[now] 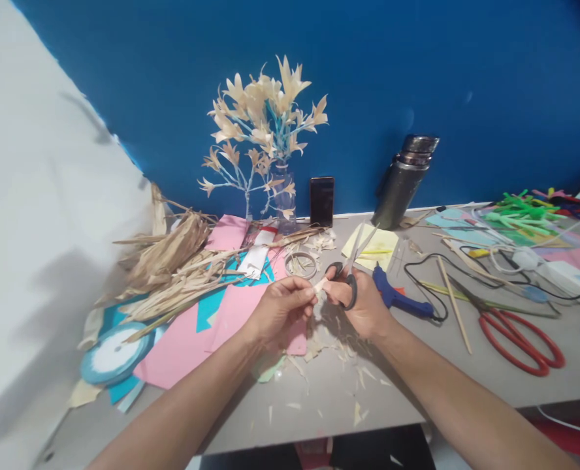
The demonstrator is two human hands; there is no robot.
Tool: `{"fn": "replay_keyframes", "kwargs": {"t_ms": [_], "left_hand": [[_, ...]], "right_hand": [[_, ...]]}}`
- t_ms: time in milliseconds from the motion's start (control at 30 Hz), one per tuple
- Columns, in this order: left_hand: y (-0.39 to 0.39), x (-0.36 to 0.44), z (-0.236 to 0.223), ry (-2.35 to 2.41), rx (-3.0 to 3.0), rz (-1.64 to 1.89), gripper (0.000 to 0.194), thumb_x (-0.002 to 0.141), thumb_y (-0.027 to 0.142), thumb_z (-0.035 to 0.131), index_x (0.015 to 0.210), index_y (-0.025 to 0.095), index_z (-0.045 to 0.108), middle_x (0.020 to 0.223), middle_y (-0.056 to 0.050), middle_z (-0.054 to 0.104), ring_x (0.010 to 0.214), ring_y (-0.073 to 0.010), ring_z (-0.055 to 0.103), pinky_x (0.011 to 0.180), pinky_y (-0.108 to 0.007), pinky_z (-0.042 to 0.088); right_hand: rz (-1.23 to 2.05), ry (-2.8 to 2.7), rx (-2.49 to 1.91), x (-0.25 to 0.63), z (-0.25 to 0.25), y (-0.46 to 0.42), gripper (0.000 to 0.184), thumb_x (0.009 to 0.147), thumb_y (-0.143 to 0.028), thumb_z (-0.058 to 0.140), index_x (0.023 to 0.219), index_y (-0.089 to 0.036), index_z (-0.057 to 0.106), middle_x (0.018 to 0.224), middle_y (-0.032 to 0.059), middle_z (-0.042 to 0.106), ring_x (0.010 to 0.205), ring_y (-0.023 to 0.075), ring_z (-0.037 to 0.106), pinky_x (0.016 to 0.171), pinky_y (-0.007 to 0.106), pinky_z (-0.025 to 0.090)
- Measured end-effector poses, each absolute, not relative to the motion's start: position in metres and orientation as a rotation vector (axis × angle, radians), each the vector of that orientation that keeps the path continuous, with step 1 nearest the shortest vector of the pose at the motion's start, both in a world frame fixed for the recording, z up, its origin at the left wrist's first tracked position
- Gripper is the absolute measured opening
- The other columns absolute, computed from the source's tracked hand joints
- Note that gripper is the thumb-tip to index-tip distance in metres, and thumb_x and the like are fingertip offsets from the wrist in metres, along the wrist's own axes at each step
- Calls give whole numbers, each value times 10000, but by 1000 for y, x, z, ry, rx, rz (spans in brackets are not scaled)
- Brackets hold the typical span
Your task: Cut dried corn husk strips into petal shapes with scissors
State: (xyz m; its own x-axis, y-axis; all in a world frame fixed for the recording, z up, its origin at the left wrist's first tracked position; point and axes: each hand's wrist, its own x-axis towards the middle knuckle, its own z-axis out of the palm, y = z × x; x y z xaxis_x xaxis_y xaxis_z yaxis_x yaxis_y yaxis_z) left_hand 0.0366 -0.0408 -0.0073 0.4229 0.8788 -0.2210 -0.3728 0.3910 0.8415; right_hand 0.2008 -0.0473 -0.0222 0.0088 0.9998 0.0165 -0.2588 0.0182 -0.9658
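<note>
My left hand (281, 307) pinches a small cream strip of dried husk (320, 285) between thumb and fingertips. Close by on the right, my right hand (366, 310) is closed on scissors with black handles (352, 290). Their blades are apart and point up and away from the strip. My right fingertips also touch the strip's right end. Beneath both hands, thin husk scraps (336, 349) lie scattered over the table and beside pink sheets (236, 313).
Husk flowers (260, 111) stand in a clear bottle (285, 212) at the back, near a phone (322, 202) and a flask (402, 183). Dried husks (167, 261) and ribbon (116, 356) lie left. On the right are a blue glue gun (402, 301), its cable and red-handled scissors (520, 343).
</note>
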Motion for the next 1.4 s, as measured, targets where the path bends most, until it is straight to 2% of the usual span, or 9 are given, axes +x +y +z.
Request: {"fn": "replay_keyframes", "kwargs": {"t_ms": [167, 300, 433, 567, 767, 933, 1200, 1400], "left_hand": [[-42, 38, -7, 784, 870, 921, 261, 632, 251, 852, 696, 135, 628, 550, 14, 587, 506, -76, 518, 526, -197, 418], [-40, 35, -1, 802, 769, 1078, 263, 622, 235, 853, 706, 147, 619, 582, 22, 605, 536, -77, 541, 569, -200, 437], [-36, 34, 1, 788, 696, 1205, 265, 605, 218, 858, 707, 144, 625, 629, 8, 637, 591, -94, 589, 602, -203, 455], [-35, 34, 0, 793, 663, 1259, 264, 591, 216, 865, 690, 135, 634, 652, -7, 657, 602, -102, 611, 615, -209, 474], [-35, 35, -1, 784, 657, 1261, 257, 585, 220, 869, 672, 126, 645, 611, -2, 641, 556, -90, 587, 606, -210, 484], [-36, 36, -2, 783, 654, 1272, 240, 598, 212, 861, 671, 124, 649, 622, -4, 646, 566, -89, 592, 615, -207, 490], [-35, 34, -2, 787, 659, 1265, 230, 597, 201, 856, 665, 123, 651, 612, 0, 642, 552, -87, 590, 599, -201, 489], [-36, 34, -1, 780, 662, 1255, 220, 611, 204, 843, 657, 127, 642, 608, -6, 645, 558, -95, 597, 589, -202, 485]], "right_hand": [[1240, -1089, -1031, 203, -23, -48, 218, 737, -341, 752, 781, -176, 617, 578, -46, 499, 539, 112, 429, 524, 241, 327], [1269, -1282, -1017, 203, -26, -54, 384, 839, -547, 648, 832, -164, 670, 593, -3, 539, 545, 132, 452, 511, 254, 333], [1400, -1453, -986, 197, -30, -63, 515, 858, -644, 570, 793, -149, 693, 619, 44, 608, 519, 128, 448, 492, 260, 318], [1521, -1478, -916, 186, -29, -69, 551, 852, -657, 568, 680, -143, 667, 622, 65, 641, 495, 120, 464, 477, 251, 317], [1648, -1367, -901, 176, -24, -72, 565, 773, -676, 644, 571, -149, 612, 505, 11, 540, 453, 118, 492, 457, 234, 380], [1678, -1288, -926, 175, -25, -73, 585, 699, -697, 696, 543, -150, 560, 484, -6, 506, 418, 101, 458, 425, 227, 386], [1641, -1318, -989, 176, -22, -72, 571, 714, -666, 699, 518, -156, 533, 460, -25, 453, 402, 87, 427, 408, 218, 354], [1621, -1332, -994, 176, -22, -71, 562, 706, -635, 716, 499, -147, 532, 461, -18, 468, 415, 75, 415, 421, 210, 316]]}}
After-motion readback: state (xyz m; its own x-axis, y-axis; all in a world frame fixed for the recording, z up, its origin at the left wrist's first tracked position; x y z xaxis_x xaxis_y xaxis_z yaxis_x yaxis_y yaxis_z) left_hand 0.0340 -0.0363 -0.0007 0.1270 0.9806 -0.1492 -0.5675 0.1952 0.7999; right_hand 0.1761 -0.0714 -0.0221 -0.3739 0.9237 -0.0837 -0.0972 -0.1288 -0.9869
